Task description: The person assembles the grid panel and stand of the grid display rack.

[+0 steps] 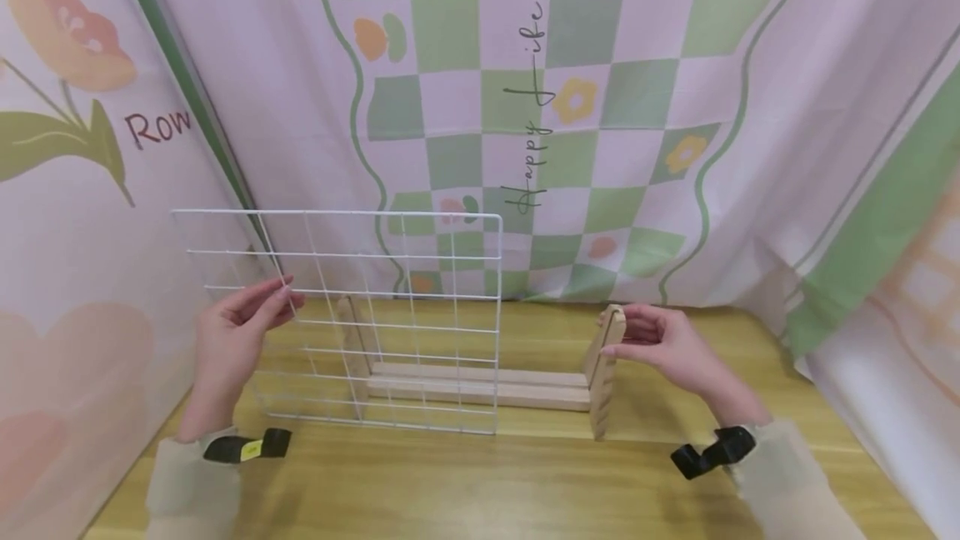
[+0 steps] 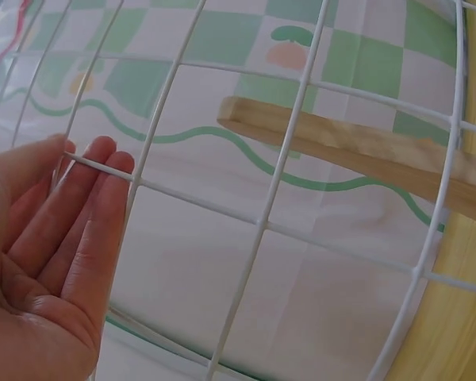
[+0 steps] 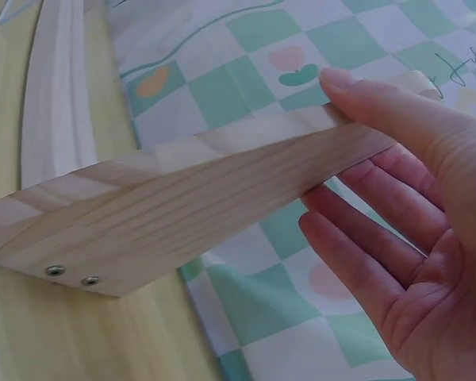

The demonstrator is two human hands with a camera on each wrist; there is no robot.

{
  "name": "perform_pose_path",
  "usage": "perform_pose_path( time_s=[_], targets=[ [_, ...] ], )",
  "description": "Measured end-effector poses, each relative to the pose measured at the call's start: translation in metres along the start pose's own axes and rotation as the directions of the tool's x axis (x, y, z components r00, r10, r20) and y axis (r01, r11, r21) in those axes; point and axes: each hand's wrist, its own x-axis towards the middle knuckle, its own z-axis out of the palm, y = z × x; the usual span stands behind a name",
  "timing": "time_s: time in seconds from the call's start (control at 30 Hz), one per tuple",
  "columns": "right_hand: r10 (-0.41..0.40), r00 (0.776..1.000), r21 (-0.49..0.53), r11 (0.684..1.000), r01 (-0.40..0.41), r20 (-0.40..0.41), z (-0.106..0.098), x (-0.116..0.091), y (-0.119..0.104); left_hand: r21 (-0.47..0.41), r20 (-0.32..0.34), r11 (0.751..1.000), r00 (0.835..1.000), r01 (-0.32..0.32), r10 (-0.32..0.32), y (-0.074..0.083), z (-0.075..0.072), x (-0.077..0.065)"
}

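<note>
White grid [image 1: 372,326] pinched in left grip [image 1: 237,332]

There are two bare hands [image 1: 231,342] [image 1: 678,354], two beige fabric sleeves [image 1: 193,486] [image 1: 795,482] and two black wrist bands [image 1: 220,448] [image 1: 711,453], with one yellow label [image 1: 251,450] among the bands. There is one white rectangular wire grid panel [image 1: 415,327] and one pale wooden stand [image 1: 540,397] with two upright end panels [image 1: 352,361] [image 1: 606,373]. Two round metal screw heads [image 3: 55,271] [image 3: 90,281] show in the right wrist view. One yellowish wood-grain table [image 1: 480,486] counts too, and two yellow flowers [image 1: 575,100] [image 1: 686,154] show in the head view.
</note>
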Motion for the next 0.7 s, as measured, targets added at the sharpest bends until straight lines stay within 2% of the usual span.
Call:
perform_pose_path(
  time_s=[0.13,0.3,0.53,0.7],
  targets=[
    [0.022,1.0,-0.028,0.999,-0.022,-0.01,0.003,-0.001,0.008,0.019,0.021,1.0,1.0,0.0,0.0,0.0,-0.002,0.001],
    [0.022,0.999,-0.042,0.999,-0.023,-0.031,0.005,-0.002,0.011,0.014,0.017,1.0,1.0,0.02,-0.021,0.001,0.0,0.002],
    [0.028,0.999,-0.038,0.999,-0.03,-0.04,0.005,-0.003,0.011,0.005,0.034,0.998,0.997,0.063,-0.063,0.004,0.013,0.001],
    [0.029,0.998,-0.025,0.999,-0.031,-0.061,0.011,-0.005,0.011,0.02,0.033,0.996,0.996,0.082,-0.083,0.006,0.024,-0.002]
  ],
)
